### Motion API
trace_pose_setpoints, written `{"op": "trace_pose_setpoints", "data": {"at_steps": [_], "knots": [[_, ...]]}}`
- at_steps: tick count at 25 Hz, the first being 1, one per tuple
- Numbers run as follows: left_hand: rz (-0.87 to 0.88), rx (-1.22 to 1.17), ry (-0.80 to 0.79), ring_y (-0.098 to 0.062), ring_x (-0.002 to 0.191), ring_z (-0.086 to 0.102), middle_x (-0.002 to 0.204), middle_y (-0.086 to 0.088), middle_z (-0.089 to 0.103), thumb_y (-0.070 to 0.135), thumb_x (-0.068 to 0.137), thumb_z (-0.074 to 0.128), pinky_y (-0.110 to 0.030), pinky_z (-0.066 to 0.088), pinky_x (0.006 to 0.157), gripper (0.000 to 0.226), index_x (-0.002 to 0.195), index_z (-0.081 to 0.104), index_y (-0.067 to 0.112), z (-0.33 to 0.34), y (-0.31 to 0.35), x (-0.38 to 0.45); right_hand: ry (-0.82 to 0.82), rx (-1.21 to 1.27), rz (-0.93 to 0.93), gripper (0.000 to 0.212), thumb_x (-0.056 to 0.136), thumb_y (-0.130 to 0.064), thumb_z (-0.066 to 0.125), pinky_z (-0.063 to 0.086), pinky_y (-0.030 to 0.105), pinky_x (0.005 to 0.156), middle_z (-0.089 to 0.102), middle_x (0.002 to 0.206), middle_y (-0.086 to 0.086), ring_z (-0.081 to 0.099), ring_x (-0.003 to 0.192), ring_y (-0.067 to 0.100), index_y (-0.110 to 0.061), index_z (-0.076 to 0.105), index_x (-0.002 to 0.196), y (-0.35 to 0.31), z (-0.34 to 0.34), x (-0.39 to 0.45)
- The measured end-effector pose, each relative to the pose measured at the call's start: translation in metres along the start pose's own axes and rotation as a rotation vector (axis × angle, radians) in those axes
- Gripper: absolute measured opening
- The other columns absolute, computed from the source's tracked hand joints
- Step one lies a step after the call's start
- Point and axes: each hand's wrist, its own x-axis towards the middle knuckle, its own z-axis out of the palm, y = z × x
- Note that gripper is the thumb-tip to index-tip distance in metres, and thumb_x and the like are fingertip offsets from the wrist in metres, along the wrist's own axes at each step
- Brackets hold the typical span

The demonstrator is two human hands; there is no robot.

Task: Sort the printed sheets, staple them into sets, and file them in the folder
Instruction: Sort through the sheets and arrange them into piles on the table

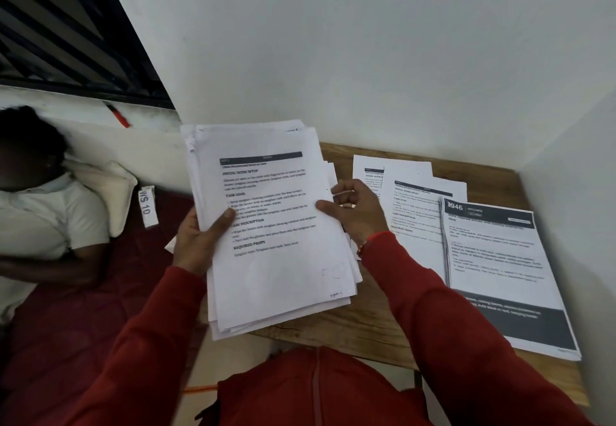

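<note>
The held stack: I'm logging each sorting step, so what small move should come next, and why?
Probably the right hand peels off the top sheet of the stack, which the left hand grips, and lays it on a matching pile on the table. Its thumb already pinches that edge.

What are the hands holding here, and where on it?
A stack of printed sheets: the left hand grips its left edge, the right hand pinches its right edge.

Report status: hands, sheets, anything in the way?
Left hand and right hand both grip the held stack. Sorted piles lie on the wooden table. No stapler or folder visible.
</note>
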Motion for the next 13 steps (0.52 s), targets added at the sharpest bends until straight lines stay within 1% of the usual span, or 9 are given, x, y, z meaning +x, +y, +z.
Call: {"op": "trace_pose_setpoints", "data": {"at_steps": [3, 4, 5, 6, 8, 9, 10, 12, 13], "knots": [[-0.036, -0.018, 0.011, -0.019, 0.087, 0.072, 0.104, -0.004, 0.073, 0.009, 0.088, 0.065, -0.03, 0.06, 0.07, 0.025, 0.112, 0.063, 0.015, 0.004, -0.001, -0.002, 0.097, 0.061, 0.024, 0.017, 0.072, -0.015, 0.084, 0.047, 0.022, 0.056, 0.069, 0.073, -0.002, 0.062, 0.062, 0.007, -0.012, 0.07, 0.082, 0.006, -0.006, 0.005], [-0.038, -0.013, 0.013, -0.018, 0.086, 0.072, 0.104, -0.003, 0.073, 0.01, 0.088, 0.065, -0.029, 0.059, 0.069, 0.023, 0.111, 0.063, 0.016, 0.004, -0.002, -0.002, 0.101, 0.084, 0.041, 0.01, 0.075, -0.013, 0.081, 0.051, 0.023, 0.057, 0.071, 0.074, 0.0, 0.064, 0.062, 0.008, -0.014, 0.071, 0.08, 0.007, -0.008, 0.007], [-0.035, -0.003, 0.012, -0.017, 0.087, 0.072, 0.105, -0.003, 0.073, 0.011, 0.089, 0.064, -0.029, 0.059, 0.07, 0.022, 0.11, 0.064, 0.017, 0.003, -0.002, -0.002, 0.091, 0.108, 0.047, 0.006, 0.079, -0.012, 0.078, 0.054, 0.027, 0.062, 0.073, 0.075, 0.002, 0.066, 0.065, 0.012, -0.014, 0.073, 0.078, 0.005, -0.009, 0.007], [-0.033, 0.004, 0.007, -0.017, 0.088, 0.071, 0.106, -0.002, 0.073, 0.011, 0.09, 0.063, -0.029, 0.059, 0.072, 0.021, 0.11, 0.064, 0.017, 0.002, -0.002, -0.002, 0.086, 0.115, 0.043, 0.005, 0.081, -0.011, 0.075, 0.056, 0.031, 0.067, 0.074, 0.075, 0.001, 0.066, 0.067, 0.014, -0.014, 0.073, 0.078, 0.006, -0.01, 0.011], [-0.026, 0.025, 0.007, -0.015, 0.087, 0.071, 0.104, 0.001, 0.074, 0.01, 0.09, 0.063, -0.027, 0.059, 0.072, 0.021, 0.109, 0.065, 0.018, -0.001, 0.0, -0.002, 0.132, 0.085, -0.005, 0.006, 0.085, -0.011, 0.071, 0.054, 0.027, 0.067, 0.071, 0.069, -0.006, 0.063, 0.064, 0.01, -0.012, 0.072, 0.079, 0.008, -0.021, 0.021], [-0.016, 0.037, 0.016, -0.012, 0.086, 0.071, 0.101, 0.003, 0.074, 0.009, 0.09, 0.063, -0.026, 0.059, 0.072, 0.021, 0.108, 0.065, 0.019, -0.002, 0.001, -0.003, 0.204, 0.041, -0.037, 0.004, 0.085, -0.011, 0.07, 0.052, 0.026, 0.066, 0.069, 0.068, -0.007, 0.061, 0.064, 0.008, -0.01, 0.071, 0.081, 0.01, -0.032, 0.03], [-0.006, 0.043, 0.029, -0.01, 0.084, 0.071, 0.098, 0.005, 0.075, 0.009, 0.09, 0.063, -0.025, 0.059, 0.072, 0.021, 0.109, 0.065, 0.018, -0.004, 0.003, -0.003, 0.306, -0.025, -0.073, 0.005, 0.086, -0.012, 0.069, 0.05, 0.026, 0.069, 0.068, 0.073, -0.003, 0.059, 0.066, 0.009, -0.008, 0.07, 0.086, 0.013, -0.047, 0.038], [0.012, 0.042, 0.057, -0.009, 0.083, 0.071, 0.097, 0.006, 0.075, 0.008, 0.091, 0.062, -0.023, 0.059, 0.071, 0.024, 0.114, 0.063, 0.014, -0.009, 0.007, -0.005, 0.546, -0.171, -0.106, 0.016, 0.088, -0.014, 0.065, 0.048, 0.027, 0.077, 0.065, 0.082, 0.007, 0.057, 0.073, 0.012, -0.003, 0.069, 0.098, 0.019, -0.088, 0.054], [0.019, 0.04, 0.066, -0.009, 0.084, 0.071, 0.099, 0.005, 0.074, 0.008, 0.091, 0.062, -0.023, 0.059, 0.071, 0.026, 0.116, 0.062, 0.012, -0.013, 0.009, -0.005, 0.637, -0.211, -0.111, 0.02, 0.089, -0.015, 0.063, 0.048, 0.031, 0.084, 0.063, 0.085, 0.01, 0.055, 0.078, 0.014, -0.001, 0.068, 0.103, 0.021, -0.108, 0.058]]}}
